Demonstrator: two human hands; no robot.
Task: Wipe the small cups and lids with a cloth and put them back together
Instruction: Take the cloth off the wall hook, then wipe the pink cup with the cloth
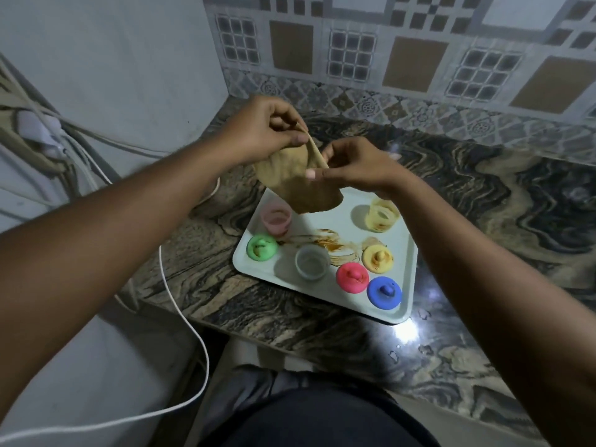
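Both hands pinch the tan cloth (303, 185), the left hand (271, 130) at its top edge and the right hand (358, 166) just right of it, holding it above the far side of the white tray (322, 304). 3 open cups stand there: pink cup (276, 221) far left, yellow cup (382, 217) far right, clear cup (311, 262) near the middle. Loose beside them lie the green lid (262, 247), yellow lid (377, 258), pink lid (352, 276) and blue lid (384, 291). The hanging cloth could drag through the brown smear (332, 243) and spread it, or tip the pink cup beneath.

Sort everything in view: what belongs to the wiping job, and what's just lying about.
Job: cloth, pink cup, yellow cup, whitish cup, green lid, yellow lid, red lid, blue lid, tray.
Lying about: white cable, white plug.
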